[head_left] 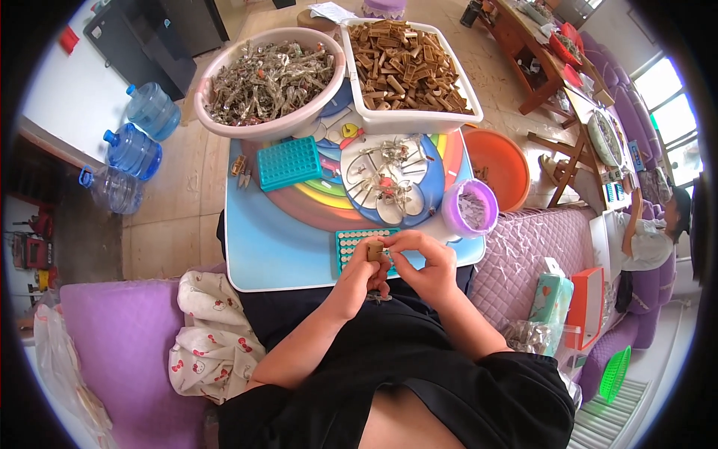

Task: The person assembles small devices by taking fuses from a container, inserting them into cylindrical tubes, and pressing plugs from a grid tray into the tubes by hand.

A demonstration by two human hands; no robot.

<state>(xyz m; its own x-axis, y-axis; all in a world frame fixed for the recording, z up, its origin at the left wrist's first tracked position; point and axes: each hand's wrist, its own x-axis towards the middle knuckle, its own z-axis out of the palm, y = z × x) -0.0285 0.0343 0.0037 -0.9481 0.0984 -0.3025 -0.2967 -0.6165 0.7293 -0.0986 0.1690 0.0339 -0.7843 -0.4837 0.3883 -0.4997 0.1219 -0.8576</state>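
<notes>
Brown block (375, 250), small and half hidden, pinched by fingers of left hand (364, 273) and right hand (423, 262).

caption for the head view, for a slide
Both hands pinch a small tan block above a teal grid tray.

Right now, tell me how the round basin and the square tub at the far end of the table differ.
The round basin is pinkish with a curved rim; the square tub is white with straight walls. The round basin holds a tangle of thin silvery metal pieces; the square tub holds brown blocks. Both are heaped full and stand side by side on the table.
</notes>
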